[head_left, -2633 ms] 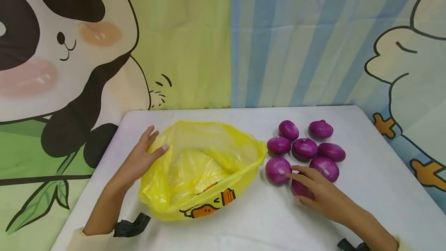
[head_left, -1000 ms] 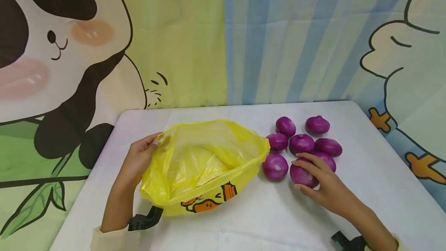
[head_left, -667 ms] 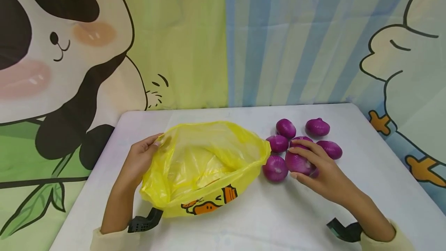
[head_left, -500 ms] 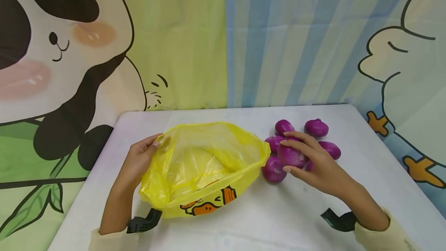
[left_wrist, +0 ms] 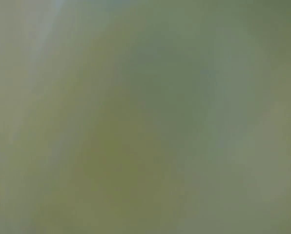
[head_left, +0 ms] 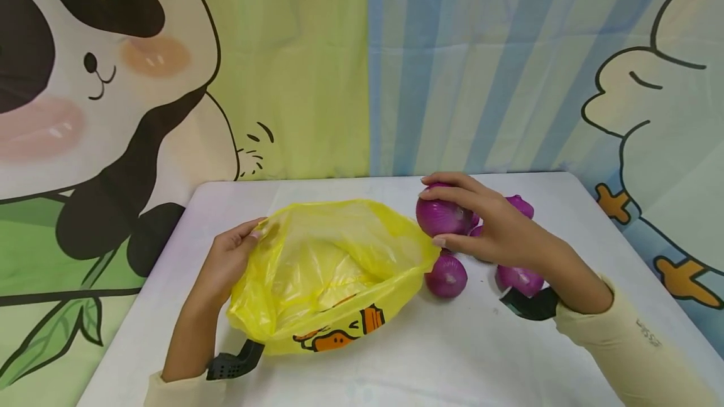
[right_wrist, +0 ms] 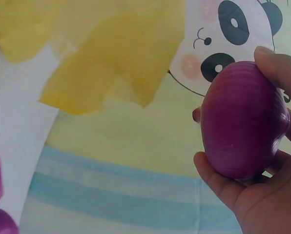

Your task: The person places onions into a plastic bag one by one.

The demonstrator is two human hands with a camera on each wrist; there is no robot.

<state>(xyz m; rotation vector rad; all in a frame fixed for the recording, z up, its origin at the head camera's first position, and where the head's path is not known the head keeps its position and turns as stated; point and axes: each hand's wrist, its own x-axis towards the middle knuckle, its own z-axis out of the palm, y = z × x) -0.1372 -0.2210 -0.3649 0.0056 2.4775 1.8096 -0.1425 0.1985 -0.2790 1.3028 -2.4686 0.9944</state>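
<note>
A yellow plastic bag (head_left: 322,275) with an orange cartoon print lies on the table, its mouth spread wide. My left hand (head_left: 229,259) pinches the left side of its rim between thumb and fingers. Up in the air beside the bag's right corner is a purple onion (head_left: 438,213), which my right hand (head_left: 492,222) grips with curled fingers and thumb. The right wrist view shows that same onion (right_wrist: 243,122) between the thumb and fingers. Everything in the left wrist view is a greenish blur.
One onion (head_left: 447,276) rests just right of the bag. More onions (head_left: 520,278) sit under and behind the right arm, partly hidden. The white table (head_left: 396,375) ends at a cartoon-printed curtain (head_left: 294,80) at the back.
My right hand has picked up an onion from the group and carried it left and upward to the bag's edge. My left hand has gone from spread fingers to pinching the rim.
</note>
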